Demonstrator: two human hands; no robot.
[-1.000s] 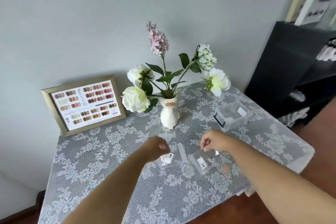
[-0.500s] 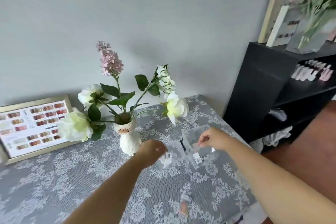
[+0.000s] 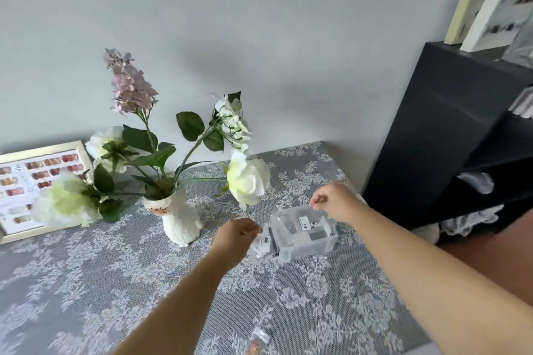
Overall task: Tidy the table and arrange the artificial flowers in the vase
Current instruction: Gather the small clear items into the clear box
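A white cat-shaped vase (image 3: 180,222) stands on the lace-covered table (image 3: 331,291) and holds artificial flowers: white roses (image 3: 248,179) and a pink lilac stem (image 3: 129,89). My left hand (image 3: 235,238) is closed on a small clear packet with a barcode label (image 3: 264,242), just left of a clear plastic box (image 3: 317,242). My right hand (image 3: 331,202) pinches the top of another clear packet (image 3: 305,223), which hangs down inside the box.
A gold-framed nail colour chart (image 3: 20,190) leans on the wall at the left. A black shelf unit (image 3: 447,138) stands close to the table's right side. One more small packet (image 3: 256,340) lies near the front edge.
Both hands lifted clear packets from the table's middle and carried them right toward the clear box. The right hand's packet now hangs inside the box.
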